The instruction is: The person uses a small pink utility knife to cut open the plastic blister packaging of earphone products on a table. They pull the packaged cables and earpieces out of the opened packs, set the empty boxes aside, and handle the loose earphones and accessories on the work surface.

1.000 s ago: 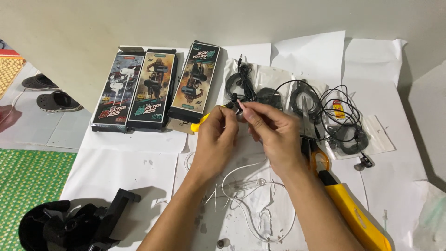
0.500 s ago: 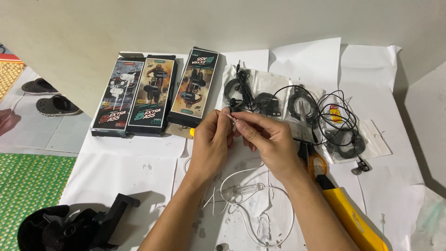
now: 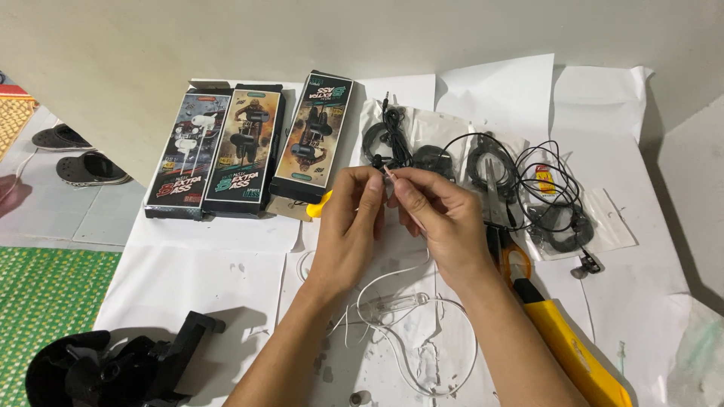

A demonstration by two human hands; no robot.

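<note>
Compared with a second ago, both hands sit a little lower and closer together over the paper-covered floor, and the fingertips have drawn in until they meet. The left hand [image 3: 348,226] and the right hand [image 3: 437,218] are raised above the white paper sheets [image 3: 226,279], thumbs and forefingers pinched together on the end of a thin white earphone wire [image 3: 392,280]. The pinched end sits right between the two sets of fingertips, just below a tangle of black earphone cables [image 3: 483,162]; what exactly is at the wire's tip is too small to tell. From the fingers the white wire drops down between the wrists and loops loosely across the paper near the forearms. A small yellow object [image 3: 321,204] peeks out just beside the left hand. To the left lie three long printed earphone boxes [image 3: 249,151], side by side. To the right of the right hand lie scissors with orange handles [image 3: 507,249] and, nearer the viewer, a yellow utility knife [image 3: 569,350]. A black plastic object [image 3: 113,369] sits at the lower left, and dark sandals [image 3: 79,154] rest on the tiles at far left.
</note>
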